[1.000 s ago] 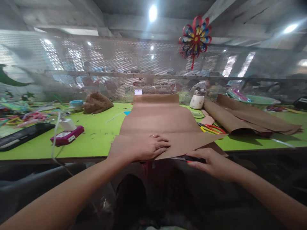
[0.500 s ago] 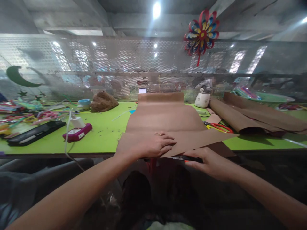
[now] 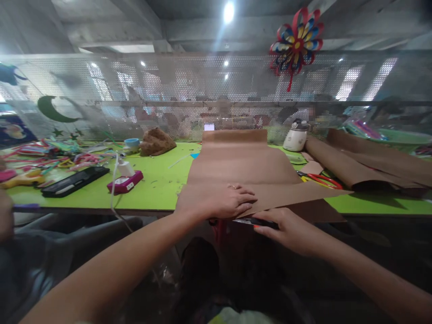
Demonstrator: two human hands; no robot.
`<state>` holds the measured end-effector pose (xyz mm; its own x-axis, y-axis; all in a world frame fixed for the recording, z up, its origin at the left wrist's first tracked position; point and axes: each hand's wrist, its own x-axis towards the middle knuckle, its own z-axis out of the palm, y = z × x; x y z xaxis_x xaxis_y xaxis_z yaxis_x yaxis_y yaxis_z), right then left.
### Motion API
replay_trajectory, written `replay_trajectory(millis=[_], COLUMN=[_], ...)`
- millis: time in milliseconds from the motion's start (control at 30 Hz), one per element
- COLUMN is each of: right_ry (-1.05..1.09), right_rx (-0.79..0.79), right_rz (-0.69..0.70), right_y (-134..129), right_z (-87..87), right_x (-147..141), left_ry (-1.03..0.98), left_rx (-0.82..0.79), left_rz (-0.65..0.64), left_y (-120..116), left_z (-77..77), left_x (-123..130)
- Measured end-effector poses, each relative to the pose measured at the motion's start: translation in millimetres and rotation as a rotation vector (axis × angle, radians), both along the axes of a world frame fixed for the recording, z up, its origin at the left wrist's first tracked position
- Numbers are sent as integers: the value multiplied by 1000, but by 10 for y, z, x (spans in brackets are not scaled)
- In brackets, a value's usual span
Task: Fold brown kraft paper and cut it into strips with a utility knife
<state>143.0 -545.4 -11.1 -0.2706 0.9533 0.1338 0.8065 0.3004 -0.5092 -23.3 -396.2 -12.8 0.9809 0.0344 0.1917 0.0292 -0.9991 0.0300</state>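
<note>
So there's a big sheet of brown paper [image 3: 236,157] lying on the green counter [image 3: 158,189], stretching from around the far edge down to the near edge, with a pointy corner poking out to the right. The left hand [image 3: 232,202] is flat on it by the near edge, grip loose and not wrapped around anything, ring on 1 finger. It covers whatever bit of paper is underneath.

The right hand [image 3: 283,227] is at that same edge, grip closed around a tool [image 3: 266,223], black with a thin metallic end. Fingers block most of the handle, so I honestly can't tell if it's a knife or scissors. A darker brown flap [image 3: 313,209] shows below the sheet on the right; could be a fold or sheet number 2, the top layer hides where it starts.

Red and yellow handles [image 3: 324,181] sit just beside the sheet's right side, too jumbled to count the tools. At the far edge, the pale phone-like rectangle [image 3: 209,127] has its bottom blocked by the paper. Far left, somebody else's arm [image 3: 5,213] is blurry and cut off. Below the near edge it's mostly too dark to make out.
</note>
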Motion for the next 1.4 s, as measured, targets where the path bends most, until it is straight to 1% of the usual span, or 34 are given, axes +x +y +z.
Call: replay_trajectory(millis=[133,200,267,333,433,533,600,733,867,1133,1400], right_ry=[-18,-14,-11,-11,-10,-8,-6,2,13,26,-8], right_rx=[23,26,17,-1,-25,-46,-59,-73,-84,-78,-70], right_rz=[5,-3,-11,-4,19,21,10,-5,5,36,36], right_y=[-3,-16,-30,-42,-50,-49,-43,-16,19,98,159], right_z=[13,10,0,-10,-14,-4,1,-7,-13,36,35], right_x=[-79,-86,-70,-42,-7,-5,-21,-73,-148,-360,-558], left_ry=[13,38,61,64,67,80,67,28,21,23,10], left_rx=[-19,-68,-143,-196,-190,-182,-188,-192,-207,-220,-178], left_rz=[4,14,52,96,120,154,170,184,185,184,168], left_y=[-30,-26,6,64,166,230,240,220,211,236,243], left_z=[39,81,139,202,258,223,162,75,74,50,23], left_x=[17,3,-67,-212,-527,-804,-900,-922,-904,-909,-914])
